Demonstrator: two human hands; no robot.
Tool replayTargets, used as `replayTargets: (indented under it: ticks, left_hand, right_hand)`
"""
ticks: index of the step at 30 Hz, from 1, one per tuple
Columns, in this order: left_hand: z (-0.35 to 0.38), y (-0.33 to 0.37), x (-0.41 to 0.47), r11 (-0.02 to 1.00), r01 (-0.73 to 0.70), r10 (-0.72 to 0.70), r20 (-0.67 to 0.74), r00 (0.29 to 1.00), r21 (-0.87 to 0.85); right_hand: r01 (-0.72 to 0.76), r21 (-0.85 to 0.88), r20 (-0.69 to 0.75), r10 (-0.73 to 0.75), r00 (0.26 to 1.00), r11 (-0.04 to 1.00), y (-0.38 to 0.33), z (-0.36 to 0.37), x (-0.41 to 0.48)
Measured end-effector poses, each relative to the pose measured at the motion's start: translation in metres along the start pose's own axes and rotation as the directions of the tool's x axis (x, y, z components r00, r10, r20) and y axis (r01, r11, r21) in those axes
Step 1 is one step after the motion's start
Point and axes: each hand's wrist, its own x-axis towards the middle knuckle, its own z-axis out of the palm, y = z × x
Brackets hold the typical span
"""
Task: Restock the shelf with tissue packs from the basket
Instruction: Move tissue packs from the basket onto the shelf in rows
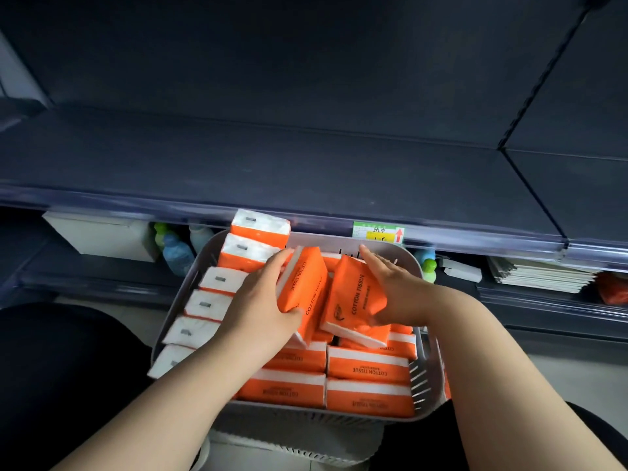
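A grey plastic basket (426, 385) sits below the shelf edge, filled with several orange and white tissue packs. My left hand (261, 300) grips one orange tissue pack (304, 294) and holds it tilted above the pile. My right hand (394, 287) grips a second orange tissue pack (356, 297), also tilted, beside the first. A row of packs (217, 277) stands on edge along the basket's left side. More packs (368, 367) lie flat at the basket's near end. The dark shelf board (306, 158) above the basket holds nothing.
A price label (379, 232) with a red arrow hangs on the shelf's front rail. On the lower shelf stand a white box (102, 237), small bottles (176, 253), stacked paper goods (540, 273) and an orange item (613, 288). A shelf divider (530, 195) runs at the right.
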Motion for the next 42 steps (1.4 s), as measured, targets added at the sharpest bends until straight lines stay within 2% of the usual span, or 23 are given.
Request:
replayTargets:
  ticks: [3,9,13,16,20,26,28,31,34,36,37,40,42]
  left_hand:
    - [0.001,0.000,0.004,0.998,0.033,-0.033,0.001,0.999,-0.058]
    - [0.008,0.001,0.008,0.985,0.017,-0.027,-0.058,0.998,-0.170]
    - [0.006,-0.002,0.013,0.989,-0.019,0.005,-0.092,0.996,-0.145]
    - [0.004,-0.004,0.015,0.990,-0.052,0.047,-0.045,0.998,-0.131]
    - [0.005,-0.004,0.016,0.988,-0.064,0.062,-0.014,0.998,-0.141]
    - [-0.004,-0.005,0.019,0.972,-0.100,0.067,-0.156,0.985,-0.212]
    - [-0.006,-0.008,0.023,0.975,-0.092,0.064,-0.142,0.988,-0.201]
    - [-0.005,-0.012,0.025,0.986,-0.072,0.062,-0.070,0.996,-0.150]
    - [-0.003,-0.013,0.024,0.991,-0.078,0.072,-0.058,0.996,-0.110]
    - [-0.002,-0.012,0.023,0.994,-0.077,0.074,-0.044,0.996,-0.073]
    - [-0.002,-0.012,0.024,0.996,-0.073,0.071,-0.039,0.997,-0.055]
    - [-0.003,-0.010,0.026,0.997,-0.077,0.075,-0.056,0.996,-0.026]
    - [-0.008,-0.006,0.028,0.995,-0.095,0.092,-0.094,0.991,-0.029]
  right_hand:
    - [-0.053,-0.061,0.026,0.054,0.998,0.997,0.003,-0.001,-0.005]
    - [-0.081,-0.020,-0.096,0.079,0.992,0.996,0.006,-0.003,-0.009]
    - [-0.037,0.193,-0.189,0.074,0.979,0.980,0.011,-0.004,-0.011]
    - [0.008,0.345,-0.178,0.057,0.982,0.938,0.016,-0.005,-0.013]
    - [0.013,0.410,-0.197,0.075,0.978,0.912,0.020,-0.005,-0.013]
    - [0.170,0.532,-0.259,-0.031,0.965,0.830,0.016,-0.007,-0.016]
    - [0.156,0.496,-0.277,-0.015,0.961,0.854,0.013,-0.002,-0.013]
    - [0.044,0.329,-0.268,0.049,0.962,0.943,0.009,0.003,-0.008]
    - [0.063,0.345,-0.294,0.045,0.955,0.936,0.005,0.004,-0.006]
    - [0.141,0.376,-0.345,-0.003,0.939,0.916,-0.001,0.000,-0.008]
    - [0.164,0.317,-0.364,-0.040,0.930,0.934,-0.004,-0.001,-0.008]
    - [0.179,-0.007,-0.383,-0.168,0.908,0.984,-0.011,-0.004,-0.006]
    - [0.213,-0.012,-0.391,-0.200,0.898,0.977,-0.013,-0.006,-0.007]
